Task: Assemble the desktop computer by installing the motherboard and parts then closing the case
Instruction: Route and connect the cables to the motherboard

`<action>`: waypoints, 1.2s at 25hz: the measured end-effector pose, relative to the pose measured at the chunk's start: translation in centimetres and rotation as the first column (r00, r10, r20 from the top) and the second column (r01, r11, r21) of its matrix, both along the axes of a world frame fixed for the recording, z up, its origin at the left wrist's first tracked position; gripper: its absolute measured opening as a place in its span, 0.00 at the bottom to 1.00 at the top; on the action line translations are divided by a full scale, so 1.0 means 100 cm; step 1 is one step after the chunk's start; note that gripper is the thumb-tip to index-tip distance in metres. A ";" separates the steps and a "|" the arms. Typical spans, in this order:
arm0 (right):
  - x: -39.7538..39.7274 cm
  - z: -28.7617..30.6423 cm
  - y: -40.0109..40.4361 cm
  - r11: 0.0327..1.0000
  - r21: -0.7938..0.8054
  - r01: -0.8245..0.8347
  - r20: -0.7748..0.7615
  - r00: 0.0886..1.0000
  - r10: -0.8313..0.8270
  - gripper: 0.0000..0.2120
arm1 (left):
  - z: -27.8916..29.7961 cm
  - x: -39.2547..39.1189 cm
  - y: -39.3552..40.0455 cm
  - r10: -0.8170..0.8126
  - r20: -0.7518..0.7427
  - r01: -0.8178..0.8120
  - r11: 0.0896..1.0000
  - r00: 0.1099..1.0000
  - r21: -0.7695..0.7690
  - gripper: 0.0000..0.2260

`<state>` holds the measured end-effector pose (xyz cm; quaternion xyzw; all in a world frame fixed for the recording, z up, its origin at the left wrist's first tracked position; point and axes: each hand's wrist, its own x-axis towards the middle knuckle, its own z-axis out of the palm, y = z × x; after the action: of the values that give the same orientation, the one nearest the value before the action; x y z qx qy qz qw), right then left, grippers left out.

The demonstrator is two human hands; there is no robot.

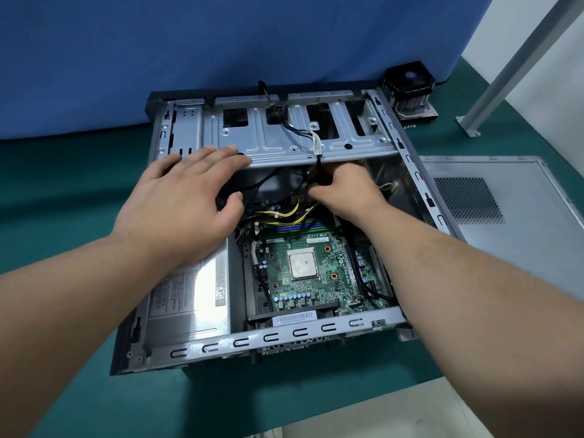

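Head view looks down into the open case (420, 184), lying on its side on the green desk (63, 191). Its motherboard (316, 267) sits on the case floor, with the bare processor (302, 263) at the board's middle and the power supply (189, 289) just left of the board.

Above the board, the left hand (183, 197) lies spread, fingers straight, resting on the drive cage (284, 137). Right hand (344, 188) reaches under the cage's edge with fingers curled round a bundle of black cables (316, 165); yellow-and-black leads (290, 213) trail over the board's far end.

Handling, as I judge it: the cables are soft and springy and are best gripped at the plug body, not the wires. Sheet-steel case edges look stiff and possibly sharp. Being fragile, the board should be pressed only at its connectors, never on the exposed processor.

Beyond the case's far right corner stands a cooler (410, 86); right of the case lies the side panel (505, 213).

Printing near the board's memory slots reads roughly "A75M V:1.0". Power-supply labels and a barcode sticker (295, 318) are too small to read.
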<state>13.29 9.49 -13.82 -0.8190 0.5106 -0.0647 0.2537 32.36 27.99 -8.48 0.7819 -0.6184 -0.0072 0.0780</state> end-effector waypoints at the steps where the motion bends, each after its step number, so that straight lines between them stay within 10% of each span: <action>1: 0.000 0.000 -0.001 1.000 -0.014 -0.024 -0.029 0.999 0.024 0.17 | 0.000 0.000 0.000 0.000 -0.001 0.000 1.000 1.000 0.000 0.27; 30: 0.019 -0.005 0.003 0.927 -0.143 -0.346 -0.336 0.898 0.284 0.09 | -0.001 0.002 -0.001 -0.009 0.011 0.009 1.000 1.000 -0.013 0.26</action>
<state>15.18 9.83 -14.30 -0.9121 0.3950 0.0555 0.0945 32.53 27.92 -8.63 0.7786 -0.6224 0.0004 0.0796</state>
